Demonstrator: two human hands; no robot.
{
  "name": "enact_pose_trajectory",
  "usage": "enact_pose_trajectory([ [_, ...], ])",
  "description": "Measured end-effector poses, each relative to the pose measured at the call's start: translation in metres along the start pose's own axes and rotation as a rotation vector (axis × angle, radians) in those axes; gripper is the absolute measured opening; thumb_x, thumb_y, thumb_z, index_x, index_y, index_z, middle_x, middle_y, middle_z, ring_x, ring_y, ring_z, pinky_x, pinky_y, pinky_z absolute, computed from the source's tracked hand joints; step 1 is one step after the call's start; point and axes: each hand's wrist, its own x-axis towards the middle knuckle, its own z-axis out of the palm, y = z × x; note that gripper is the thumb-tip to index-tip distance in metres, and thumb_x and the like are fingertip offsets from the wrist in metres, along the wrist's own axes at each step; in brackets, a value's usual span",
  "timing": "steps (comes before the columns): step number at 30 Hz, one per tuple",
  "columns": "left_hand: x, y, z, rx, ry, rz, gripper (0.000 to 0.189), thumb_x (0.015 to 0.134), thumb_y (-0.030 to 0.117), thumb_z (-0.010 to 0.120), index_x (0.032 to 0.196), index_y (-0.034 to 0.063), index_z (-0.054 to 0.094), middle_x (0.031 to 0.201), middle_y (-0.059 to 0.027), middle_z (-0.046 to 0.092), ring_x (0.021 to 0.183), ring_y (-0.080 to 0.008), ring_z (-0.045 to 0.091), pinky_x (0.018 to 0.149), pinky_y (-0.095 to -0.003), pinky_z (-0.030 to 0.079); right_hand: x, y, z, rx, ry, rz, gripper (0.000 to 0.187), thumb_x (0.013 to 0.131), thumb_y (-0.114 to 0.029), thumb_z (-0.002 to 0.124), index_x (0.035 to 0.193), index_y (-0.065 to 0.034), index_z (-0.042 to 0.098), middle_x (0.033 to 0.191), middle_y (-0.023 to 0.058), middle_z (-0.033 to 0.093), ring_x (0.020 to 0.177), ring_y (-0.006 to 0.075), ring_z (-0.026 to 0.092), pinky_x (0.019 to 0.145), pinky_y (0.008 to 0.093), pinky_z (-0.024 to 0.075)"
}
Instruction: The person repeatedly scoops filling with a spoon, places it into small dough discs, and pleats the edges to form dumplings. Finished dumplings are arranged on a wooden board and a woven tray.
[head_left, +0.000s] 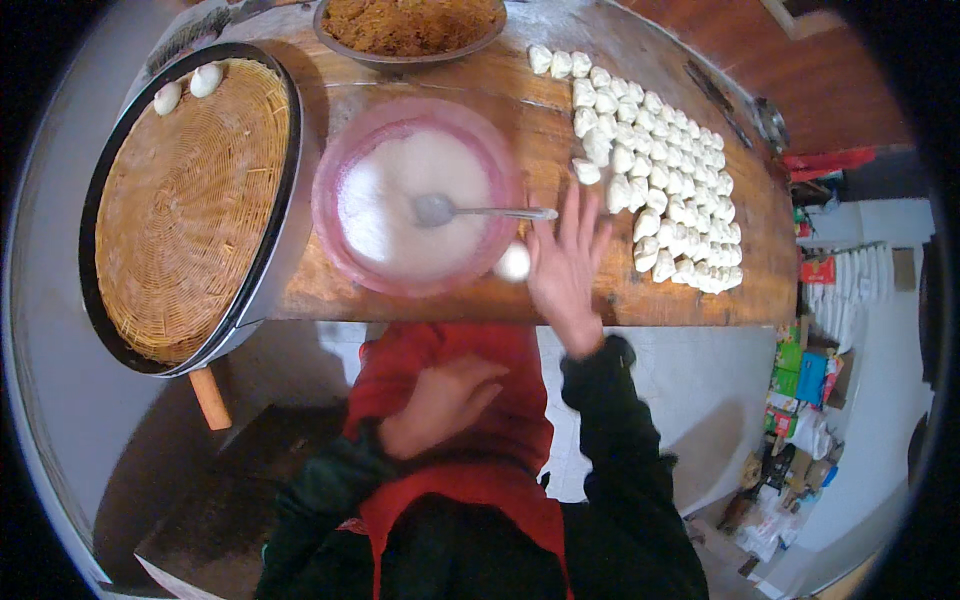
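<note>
My right hand (566, 262), palm down with fingers apart, is over the wooden table beside a round white dough ball (513, 262). Left of that ball stands a pink bowl (337, 251) of white powder or grains, with a metal spoon (495, 213) lying across its rim. My left hand (450, 401) is blurred in front of the red apron (510, 442), holding nothing visible. Rows of small white dough pieces (675, 180) lie to the right of my right hand; a single piece (586, 171) sits just beyond its fingertips.
A round woven tray (180, 217) in a black-rimmed pan holds two dough balls (187, 88) at the left. A metal bowl of brown filling (412, 30) stands at the back. The wooden table's front edge (450, 311) runs before me. Boxes and bags (806, 390) lie at the far right.
</note>
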Motion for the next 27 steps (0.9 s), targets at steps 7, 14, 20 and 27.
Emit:
enact_pose_trajectory([
  [7, -0.002, 0.0, -0.002, 0.045, -0.049, -0.02, 0.027, 0.096, 0.018, 0.071, 0.122, 0.0132, 0.073, 0.113, -0.0127, 0.074, 0.102, -0.0355, 0.073, 0.086, -0.0454, 0.061, -0.01, -0.001, 0.006, 0.043, 0.049, 0.013, 0.057, 0.098, -0.027, 0.061, 0.154, -0.0187, 0.055, 0.173, 0.0255, 0.02, 0.159, 0.0526, 0.016, 0.12, 0.0771, 0.0152],
  [14, 0.038, 0.014, -0.012, 0.498, 0.04, 0.344, 0.045, 0.089, 0.019, 0.068, 0.133, 0.0126, 0.067, 0.123, -0.0112, 0.07, 0.11, -0.0326, 0.069, 0.092, -0.0463, 0.058, 0.034, -0.007, 0.015, 0.067, 0.144, 0.001, 0.054, 0.104, -0.026, 0.054, 0.157, -0.0179, 0.05, 0.174, 0.0237, 0.018, 0.156, 0.0542, 0.018, 0.121, 0.0742, 0.0134],
  [20, 0.081, 0.007, -0.004, 0.791, 0.345, 0.368, 0.05, 0.091, 0.018, 0.064, 0.14, 0.0122, 0.06, 0.13, -0.0116, 0.064, 0.121, -0.0299, 0.063, 0.101, -0.0443, 0.054, -0.081, -0.006, -0.014, 0.307, 0.134, -0.07, 0.032, 0.096, -0.014, 0.067, 0.128, -0.0129, 0.071, 0.152, 0.0177, 0.055, 0.146, 0.0391, 0.046, 0.123, 0.0654, 0.0222],
  [27, 0.063, 0.014, -0.024, 0.316, 0.282, 0.246, 0.035, 0.085, 0.014, 0.074, 0.12, 0.0121, 0.071, 0.121, -0.0136, 0.067, 0.108, -0.0374, 0.067, 0.086, -0.0469, 0.059, -0.086, -0.024, -0.06, 0.8, 0.137, 0.058, 0.014, 0.085, 0.0, 0.076, 0.097, -0.0061, 0.071, 0.092, 0.0106, 0.074, 0.084, 0.0304, 0.07, 0.077, 0.0362, 0.0568],
])
